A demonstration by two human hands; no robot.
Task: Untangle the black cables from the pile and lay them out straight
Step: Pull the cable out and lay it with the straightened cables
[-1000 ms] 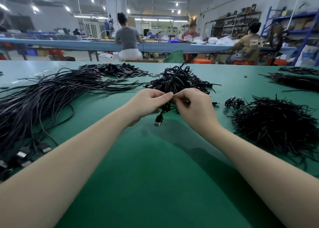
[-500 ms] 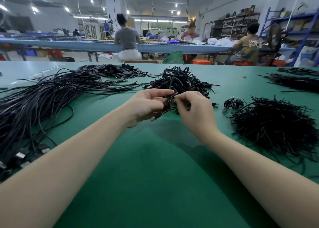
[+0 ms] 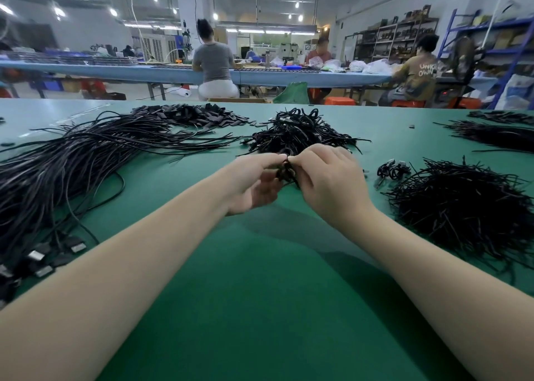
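Note:
A coiled black cable (image 3: 285, 172) hangs between my two hands above the green table (image 3: 260, 294). My left hand (image 3: 254, 183) pinches its top with thumb and forefinger. My right hand (image 3: 329, 184) pinches the same spot from the right; its palm hides part of the coil. Just behind my hands lies the tangled pile of black cables (image 3: 300, 133). A long spread of straightened black cables (image 3: 75, 161) runs along the left, their plugs (image 3: 43, 258) near the front left edge.
A heap of short black ties (image 3: 465, 207) lies at the right, with a small bundled cable (image 3: 393, 170) beside it. Flat black pieces (image 3: 190, 113) lie at the back, more cable bundles (image 3: 497, 133) at far right. People sit at a blue bench behind.
The cable's dangling plug end has been drawn up into my hands. Both hands have lifted slightly and now pinch the top of the coil together.

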